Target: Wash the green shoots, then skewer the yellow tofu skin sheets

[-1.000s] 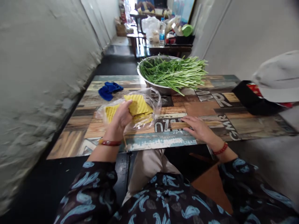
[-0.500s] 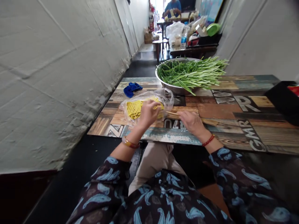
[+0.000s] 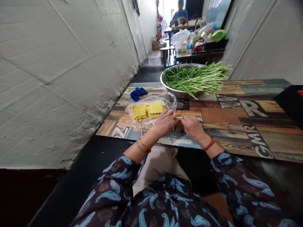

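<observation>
My left hand [image 3: 165, 122] is closed, fingertips together, just right of a clear plastic bag [image 3: 168, 100]. What it pinches is hidden. My right hand [image 3: 192, 126] meets it fingertip to fingertip, curled over thin wooden skewers [image 3: 216, 126] that lie along the table and stick out to its right. On the bag rest scored yellow slices [image 3: 139, 112] in one pile and another stack of yellow slices [image 3: 155, 107] beside it. Thin sticks [image 3: 141, 128] point from the left pile toward the table's front edge.
A metal bowl [image 3: 174, 91] heaped with long green stalks [image 3: 201, 77] stands behind the bag. A blue cloth item [image 3: 138, 93] lies back left on the patterned table [image 3: 220, 113]. At right is a black object [image 3: 290, 102]. A person [image 3: 180, 18] sits far back.
My left hand has moved right, off the yellow slices, to meet my right hand. The right stack of slices now shows uncovered. The camera view has shifted slightly.
</observation>
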### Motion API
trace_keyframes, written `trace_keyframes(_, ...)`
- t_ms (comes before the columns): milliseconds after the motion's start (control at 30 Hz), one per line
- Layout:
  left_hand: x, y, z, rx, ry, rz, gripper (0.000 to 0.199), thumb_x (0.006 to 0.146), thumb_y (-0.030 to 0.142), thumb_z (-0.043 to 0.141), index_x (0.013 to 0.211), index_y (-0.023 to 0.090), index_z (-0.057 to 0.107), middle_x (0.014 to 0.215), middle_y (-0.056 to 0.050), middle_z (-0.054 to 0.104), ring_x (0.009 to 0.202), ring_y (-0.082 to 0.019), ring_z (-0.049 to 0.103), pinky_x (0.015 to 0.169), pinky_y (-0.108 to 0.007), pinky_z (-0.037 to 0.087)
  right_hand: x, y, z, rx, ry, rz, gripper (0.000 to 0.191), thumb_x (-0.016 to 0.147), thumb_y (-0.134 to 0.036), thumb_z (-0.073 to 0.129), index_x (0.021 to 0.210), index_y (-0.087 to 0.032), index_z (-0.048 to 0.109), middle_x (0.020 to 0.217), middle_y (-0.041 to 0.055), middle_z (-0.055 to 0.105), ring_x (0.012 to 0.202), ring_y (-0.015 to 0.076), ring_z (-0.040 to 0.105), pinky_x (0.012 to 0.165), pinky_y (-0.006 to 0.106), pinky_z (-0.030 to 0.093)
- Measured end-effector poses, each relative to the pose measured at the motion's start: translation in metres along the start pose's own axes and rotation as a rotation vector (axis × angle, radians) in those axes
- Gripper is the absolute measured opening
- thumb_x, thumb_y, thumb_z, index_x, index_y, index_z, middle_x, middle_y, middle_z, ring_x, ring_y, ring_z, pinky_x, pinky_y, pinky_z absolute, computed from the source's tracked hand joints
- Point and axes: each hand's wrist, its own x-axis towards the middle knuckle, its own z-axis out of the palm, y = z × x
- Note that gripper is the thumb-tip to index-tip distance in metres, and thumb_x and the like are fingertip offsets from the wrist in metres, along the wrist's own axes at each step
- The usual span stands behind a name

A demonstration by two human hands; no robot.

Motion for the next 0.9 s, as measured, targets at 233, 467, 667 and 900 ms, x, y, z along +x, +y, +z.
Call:
trace_keyframes(233, -0.014, -0.008, 0.006, 0.009, 0.028, -0.135, 0.019, 0.096, 0.022, 0.052, 0.086, 0.018, 0.067, 0.094, -0.008, 0.064, 0.094, -0.025, 0.053, 0.078, -0.040, 0.035, -0.003, 0.008, 0.003, -0.033, 0.001, -0.016, 0.030, 0.106, -0.027, 0.043, 0.092, -0.021, 0.069, 0.080, 0.0057, 0.068, 0.077, 0.0207, 0.058, 0.073, 0.035, 0.031)
trace_keyframes(467, 0.004, 0.008, 0.019, -0.081, 0.063, -0.022, 0.023, 0.101, 0.028, 0.047, 0.095, 0.020, 0.067, 0.095, -0.007, 0.062, 0.098, -0.025, 0.052, 0.079, -0.039, 0.035, -0.001, 0.002, 0.004, -0.106, 0.043, -0.042, 0.035, 0.105, -0.026, 0.043, 0.081, -0.018, 0.066, 0.071, 0.0065, 0.063, 0.069, 0.0214, 0.053, 0.070, 0.035, 0.030)
trace_keyframes(667, -0.006, 0.000, 0.023, -0.018, 0.042, -0.021, 0.024, 0.101, 0.024, 0.043, 0.097, 0.016, 0.066, 0.105, -0.010, 0.062, 0.102, -0.025, 0.051, 0.081, -0.039, 0.035, -0.010, 0.018, 0.001, -0.115, -0.015, -0.049, 0.031, 0.104, -0.018, 0.041, 0.083, -0.016, 0.064, 0.075, 0.0067, 0.065, 0.074, 0.0212, 0.054, 0.073, 0.034, 0.030)
trace_keyframes(900, -0.042, -0.033, 0.010, -0.016, 0.065, -0.098, 0.020, 0.099, 0.021, 0.047, 0.093, 0.018, 0.066, 0.095, -0.008, 0.064, 0.095, -0.025, 0.051, 0.080, -0.039, 0.037, -0.024, 0.051, 0.000, -0.153, -0.113, -0.050, 0.020, 0.101, -0.015, 0.044, 0.098, -0.016, 0.065, 0.092, 0.0094, 0.067, 0.086, 0.0231, 0.054, 0.078, 0.033, 0.031)
